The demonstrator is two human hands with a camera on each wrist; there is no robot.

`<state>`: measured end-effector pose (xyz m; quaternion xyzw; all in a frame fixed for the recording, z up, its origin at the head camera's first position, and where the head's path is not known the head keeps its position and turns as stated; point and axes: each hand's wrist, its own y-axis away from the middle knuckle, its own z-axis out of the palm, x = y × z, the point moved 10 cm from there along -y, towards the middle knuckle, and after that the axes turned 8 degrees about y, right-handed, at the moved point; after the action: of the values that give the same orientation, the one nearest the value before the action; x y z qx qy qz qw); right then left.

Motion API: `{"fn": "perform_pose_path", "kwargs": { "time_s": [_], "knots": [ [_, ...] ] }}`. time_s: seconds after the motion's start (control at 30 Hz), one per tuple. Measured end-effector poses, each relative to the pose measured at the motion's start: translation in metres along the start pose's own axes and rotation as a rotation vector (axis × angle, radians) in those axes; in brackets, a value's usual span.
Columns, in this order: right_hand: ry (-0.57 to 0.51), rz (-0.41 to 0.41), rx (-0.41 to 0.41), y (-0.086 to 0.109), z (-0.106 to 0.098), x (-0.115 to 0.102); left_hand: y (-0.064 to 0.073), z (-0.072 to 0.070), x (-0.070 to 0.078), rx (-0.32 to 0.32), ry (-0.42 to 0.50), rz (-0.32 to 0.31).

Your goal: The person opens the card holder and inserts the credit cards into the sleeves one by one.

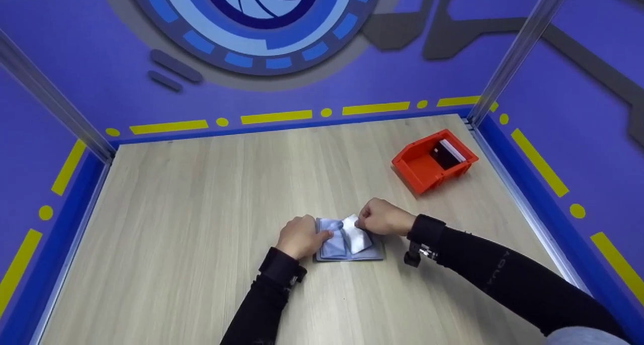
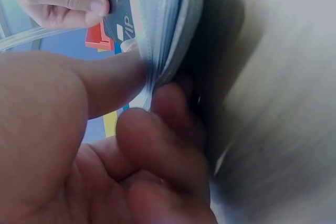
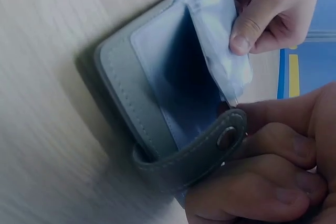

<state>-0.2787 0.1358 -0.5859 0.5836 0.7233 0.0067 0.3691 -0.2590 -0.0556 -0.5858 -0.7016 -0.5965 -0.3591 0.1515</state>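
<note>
A grey card holder with clear plastic sleeves lies spread on the table near its front. My left hand grips its left side; in the left wrist view the thumb and fingers pinch the stacked sleeves. My right hand pinches the upper corner of a raised, shiny sleeve. Against that hand's thumb, the left wrist view shows a black card marked VIP, partly hidden by the sleeves. A strap with a metal snap stands beside the right fingers in the right wrist view.
A red open-front bin stands at the back right, with a dark and white item inside. Blue printed panels close off the back and both sides of the wooden table.
</note>
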Motion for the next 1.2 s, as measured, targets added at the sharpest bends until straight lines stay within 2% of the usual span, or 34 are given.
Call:
{"fn": "perform_pose_path", "kwargs": {
  "time_s": [0.13, 0.3, 0.5, 0.77, 0.97, 1.2],
  "knots": [
    [0.037, 0.044, 0.042, 0.001, -0.001, 0.001, 0.0, 0.0, 0.0, -0.003, -0.003, -0.001],
    [0.089, 0.053, 0.074, 0.002, 0.0, 0.001, 0.0, 0.0, 0.0, -0.005, -0.007, 0.001],
    [0.087, 0.006, 0.069, 0.004, 0.005, -0.002, -0.001, 0.0, -0.001, 0.004, -0.004, 0.011],
    [0.019, 0.066, 0.126, 0.005, -0.001, 0.002, -0.001, 0.0, -0.002, 0.007, -0.005, 0.001],
    [0.048, 0.025, 0.158, 0.007, 0.003, -0.007, -0.001, -0.001, -0.002, 0.015, -0.017, -0.002],
    [0.072, 0.061, 0.211, 0.007, 0.001, -0.001, -0.003, 0.001, -0.003, 0.017, -0.004, -0.019]
  ]
}}
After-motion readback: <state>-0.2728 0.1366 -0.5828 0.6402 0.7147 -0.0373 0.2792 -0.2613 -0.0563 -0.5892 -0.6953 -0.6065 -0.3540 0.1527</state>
